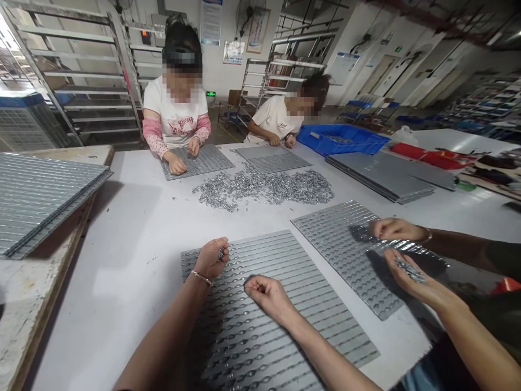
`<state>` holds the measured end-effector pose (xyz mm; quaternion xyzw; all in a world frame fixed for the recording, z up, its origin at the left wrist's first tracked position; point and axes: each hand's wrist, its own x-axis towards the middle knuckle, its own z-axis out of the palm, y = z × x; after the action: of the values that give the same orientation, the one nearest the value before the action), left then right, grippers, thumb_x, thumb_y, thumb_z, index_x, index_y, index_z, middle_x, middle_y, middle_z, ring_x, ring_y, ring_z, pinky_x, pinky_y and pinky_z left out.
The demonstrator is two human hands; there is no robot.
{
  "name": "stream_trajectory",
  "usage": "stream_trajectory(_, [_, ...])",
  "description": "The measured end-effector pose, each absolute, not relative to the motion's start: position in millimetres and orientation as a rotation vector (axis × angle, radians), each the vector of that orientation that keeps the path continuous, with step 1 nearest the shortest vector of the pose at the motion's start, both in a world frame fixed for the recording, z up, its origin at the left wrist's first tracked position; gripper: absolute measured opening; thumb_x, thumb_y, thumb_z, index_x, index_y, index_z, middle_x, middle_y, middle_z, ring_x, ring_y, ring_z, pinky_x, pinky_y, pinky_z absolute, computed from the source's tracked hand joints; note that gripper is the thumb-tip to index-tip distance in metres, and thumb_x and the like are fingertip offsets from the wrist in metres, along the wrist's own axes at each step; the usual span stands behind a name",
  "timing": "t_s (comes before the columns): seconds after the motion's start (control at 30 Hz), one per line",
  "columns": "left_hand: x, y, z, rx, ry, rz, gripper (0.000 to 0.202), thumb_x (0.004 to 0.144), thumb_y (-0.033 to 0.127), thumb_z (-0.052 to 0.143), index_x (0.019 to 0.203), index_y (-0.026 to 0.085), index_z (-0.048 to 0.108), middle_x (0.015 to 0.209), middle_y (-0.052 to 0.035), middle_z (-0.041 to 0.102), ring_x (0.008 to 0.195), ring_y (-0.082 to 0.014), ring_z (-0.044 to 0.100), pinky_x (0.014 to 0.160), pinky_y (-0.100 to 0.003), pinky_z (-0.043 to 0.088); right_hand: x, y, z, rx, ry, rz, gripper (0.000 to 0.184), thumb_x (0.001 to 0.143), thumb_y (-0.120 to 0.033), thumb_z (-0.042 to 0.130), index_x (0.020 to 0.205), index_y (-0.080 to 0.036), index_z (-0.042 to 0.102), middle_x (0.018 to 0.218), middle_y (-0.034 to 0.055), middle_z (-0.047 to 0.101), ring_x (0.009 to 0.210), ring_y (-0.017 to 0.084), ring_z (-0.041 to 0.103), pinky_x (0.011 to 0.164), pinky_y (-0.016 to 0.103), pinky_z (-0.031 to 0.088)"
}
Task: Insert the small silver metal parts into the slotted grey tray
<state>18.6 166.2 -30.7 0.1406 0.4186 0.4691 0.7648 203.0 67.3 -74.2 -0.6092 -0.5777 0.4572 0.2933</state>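
My left hand (209, 260), with a bracelet at the wrist, is curled around a small heap of shiny metal pieces (221, 253) over the far left corner of a grey grooved board (309, 288). Lower and to the right, my right hand (268, 296) has its thumb and fingers pinched together close to the board's surface. Whatever is between those fingertips is hidden. Rows of small pointed, shiny pieces (240, 334) lie along the grooves on the board's left part. Thin parallel grooves run across its right part.
A loose pile of metal pieces (268, 187) lies beyond the board. At right, a co-worker's hands (415, 271) work over another board (345, 255). Two people sit opposite with boards. Stacked grooved panels (49, 195) stand left; grey sheets (382, 174) and a blue crate (342, 138) lie back right.
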Motion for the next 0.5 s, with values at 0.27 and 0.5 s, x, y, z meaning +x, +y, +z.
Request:
stream_trajectory(0.27, [18.3,166.0,-31.7,0.306,0.9,1.017,0.017,0.083,0.011,0.074,0.081,0.013,0.058,0.07,0.001,0.056,0.052,-0.0046,0.047,0.043,-0.014,0.029,197.5,65.0,-62.7,-1.766,-1.724,0.997,0.01,0.074,-0.026,0.054,0.069,-0.021,0.061,0.062,-0.0028,0.061,0.059,0.013,0.055,0.061,0.024,0.038])
stream_trajectory(0.5, [17.8,166.8,-29.4,0.3,0.9,1.021,0.015,0.082,0.01,0.073,0.081,0.013,0.058,0.069,0.0013,0.055,0.051,-0.0045,0.046,0.042,-0.015,0.028,198.8,62.1,-62.5,-1.772,-1.783,0.914,0.004,0.075,-0.023,0.053,0.074,-0.022,0.056,0.062,-0.0036,0.06,0.058,0.013,0.055,0.061,0.024,0.039])
